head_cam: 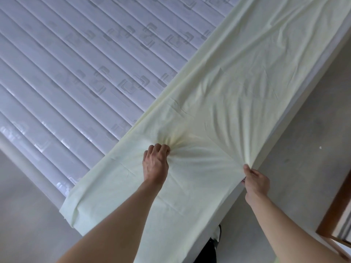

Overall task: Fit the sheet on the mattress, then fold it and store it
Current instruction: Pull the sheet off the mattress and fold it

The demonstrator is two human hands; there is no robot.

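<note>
A pale yellow sheet (237,88), folded into a long strip, lies along one side of the white quilted mattress (76,73). My left hand (156,162) grips a bunch of the sheet's cloth near the middle of the strip, and creases fan out from the fist. At the mattress's side edge, my right hand (255,182) pinches the sheet's edge between thumb and fingers. The cloth is stretched taut between the two hands. One end of the strip hangs over the mattress's near corner.
Grey floor (303,149) runs along the right side of the mattress. A brown wooden frame (334,211) stands at the lower right. My dark shoe (212,247) shows below the sheet. More grey floor (22,205) lies at lower left.
</note>
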